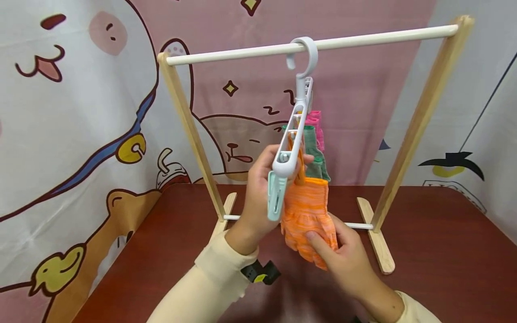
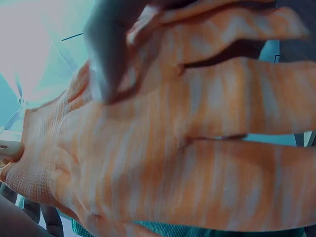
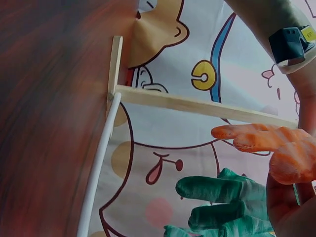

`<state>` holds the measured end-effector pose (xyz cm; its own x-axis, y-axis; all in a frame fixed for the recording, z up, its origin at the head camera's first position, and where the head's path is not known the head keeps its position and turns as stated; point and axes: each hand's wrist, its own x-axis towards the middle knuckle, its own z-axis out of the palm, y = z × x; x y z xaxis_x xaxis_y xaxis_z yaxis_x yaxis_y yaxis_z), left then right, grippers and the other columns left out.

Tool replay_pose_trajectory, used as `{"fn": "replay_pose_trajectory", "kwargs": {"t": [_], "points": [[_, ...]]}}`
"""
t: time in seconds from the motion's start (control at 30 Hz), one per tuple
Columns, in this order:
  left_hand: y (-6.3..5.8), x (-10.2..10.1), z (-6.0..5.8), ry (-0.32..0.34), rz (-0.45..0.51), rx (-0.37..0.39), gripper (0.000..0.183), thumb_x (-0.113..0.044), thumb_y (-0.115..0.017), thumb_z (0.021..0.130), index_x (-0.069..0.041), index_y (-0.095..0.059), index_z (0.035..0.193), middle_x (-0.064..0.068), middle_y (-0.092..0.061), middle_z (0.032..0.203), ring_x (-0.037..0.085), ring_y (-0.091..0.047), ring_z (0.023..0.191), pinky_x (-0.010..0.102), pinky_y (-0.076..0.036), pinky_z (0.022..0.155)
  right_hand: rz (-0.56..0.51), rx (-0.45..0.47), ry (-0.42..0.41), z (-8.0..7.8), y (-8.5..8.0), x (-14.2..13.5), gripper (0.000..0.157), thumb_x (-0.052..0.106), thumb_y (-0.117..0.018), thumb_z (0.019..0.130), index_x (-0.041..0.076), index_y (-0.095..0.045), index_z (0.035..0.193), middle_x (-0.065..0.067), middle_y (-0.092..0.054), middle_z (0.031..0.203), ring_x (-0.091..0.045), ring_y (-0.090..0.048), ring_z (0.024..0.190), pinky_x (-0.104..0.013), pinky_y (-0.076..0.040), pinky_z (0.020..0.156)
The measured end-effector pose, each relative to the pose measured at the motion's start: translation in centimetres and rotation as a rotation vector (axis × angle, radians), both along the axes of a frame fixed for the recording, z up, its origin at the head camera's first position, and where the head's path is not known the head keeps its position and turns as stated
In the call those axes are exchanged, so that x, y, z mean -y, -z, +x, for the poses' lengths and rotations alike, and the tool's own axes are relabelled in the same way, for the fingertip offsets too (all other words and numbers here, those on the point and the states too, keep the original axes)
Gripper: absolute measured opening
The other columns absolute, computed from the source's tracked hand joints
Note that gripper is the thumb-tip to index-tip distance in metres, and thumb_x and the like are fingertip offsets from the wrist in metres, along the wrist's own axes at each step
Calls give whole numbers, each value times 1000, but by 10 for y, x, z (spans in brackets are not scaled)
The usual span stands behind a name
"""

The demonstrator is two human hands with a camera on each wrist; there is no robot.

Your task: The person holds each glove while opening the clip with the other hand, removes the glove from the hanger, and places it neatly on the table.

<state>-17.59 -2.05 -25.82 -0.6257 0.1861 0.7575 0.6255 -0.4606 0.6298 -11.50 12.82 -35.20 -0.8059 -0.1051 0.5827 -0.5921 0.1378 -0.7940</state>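
Note:
A white hanger [image 1: 300,107] hooks over the rack's rail, with a mint clothespin [image 1: 277,195] dangling from its near end. Behind that end, my left hand [image 1: 256,193] curls its fingers round an orange clothespin [image 1: 300,168], partly hidden by the hanger. This clothespin is at the cuff of an orange striped knit glove [image 1: 304,206], which hangs below. My right hand [image 1: 347,253] pinches the glove's finger part, thumb on the near side. The glove [image 2: 148,148] fills the left wrist view. Farther back on the hanger are green gloves [image 1: 315,152] and something pink [image 1: 317,125].
The drying rack has wooden posts [image 1: 422,121], a white top rail [image 1: 383,38] and wooden feet [image 1: 375,237] on a dark red table [image 1: 444,251]. A cartoon-print cloth [image 1: 347,89] hangs behind. A black strapped device [image 1: 260,272] is on the left wrist.

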Motion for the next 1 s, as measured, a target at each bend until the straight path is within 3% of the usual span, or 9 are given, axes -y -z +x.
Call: {"fn": "replay_pose_trajectory", "kwargs": {"t": [0.1, 0.23, 0.4, 0.57, 0.67, 0.83, 1.0], "points": [[-1, 0, 0, 20, -10, 0, 24, -2, -50, 96, 18, -44, 109, 46, -56, 106, 15, -55, 81, 23, -47, 79, -10, 22, 3, 1, 0, -1, 32, -7, -58, 94, 1, -61, 125, 0, -69, 106, -10, -69, 84, -28, -59, 67], [0, 3, -1, 19, -22, -1, 26, -4, -52, 98, 17, -45, 109, 45, -57, 107, 13, -56, 81, 23, -48, 78, 13, 13, 22, 2, 0, 0, 31, -8, -60, 93, 2, -64, 122, 0, -64, 109, -11, -66, 88, -27, -58, 70], [1, 4, -2, 39, -26, 10, 30, -9, -54, 99, 16, -45, 113, 45, -56, 110, 16, -59, 88, 24, -49, 82, -57, -60, -20, 2, 0, 1, 34, -15, -61, 88, -2, -66, 120, -8, -64, 116, -14, -67, 92, -26, -59, 73], [0, 3, -1, 54, -14, 58, 23, 2, -51, 95, 16, -42, 110, 46, -55, 107, 17, -61, 94, 23, -49, 83, -149, -171, -94, 3, 2, 1, 39, -23, -59, 83, -11, -63, 120, -14, -63, 122, -14, -67, 95, -24, -59, 73], [-2, 2, 0, 59, -6, 82, 18, 5, -50, 94, 14, -43, 108, 35, -62, 104, 18, -61, 94, 23, -49, 83, -170, -209, -119, 3, 2, 1, 41, -25, -58, 81, -13, -61, 120, -15, -63, 123, -14, -67, 96, -23, -58, 75], [-6, 3, 0, 61, 2, 95, 12, 4, -50, 96, 9, -47, 107, 1, -69, 100, 17, -60, 89, 24, -48, 81, -179, -238, -145, 1, 2, 1, 43, -26, -58, 80, -15, -60, 121, -17, -63, 124, -15, -67, 98, -23, -58, 76], [-6, 4, 1, 55, 9, 128, 10, 4, -49, 98, 4, -50, 108, -4, -69, 98, 17, -60, 94, 23, -48, 84, -171, -244, -148, 0, 3, 2, 42, -26, -58, 79, -15, -61, 119, -16, -63, 122, -15, -66, 98, -23, -58, 76]]}}
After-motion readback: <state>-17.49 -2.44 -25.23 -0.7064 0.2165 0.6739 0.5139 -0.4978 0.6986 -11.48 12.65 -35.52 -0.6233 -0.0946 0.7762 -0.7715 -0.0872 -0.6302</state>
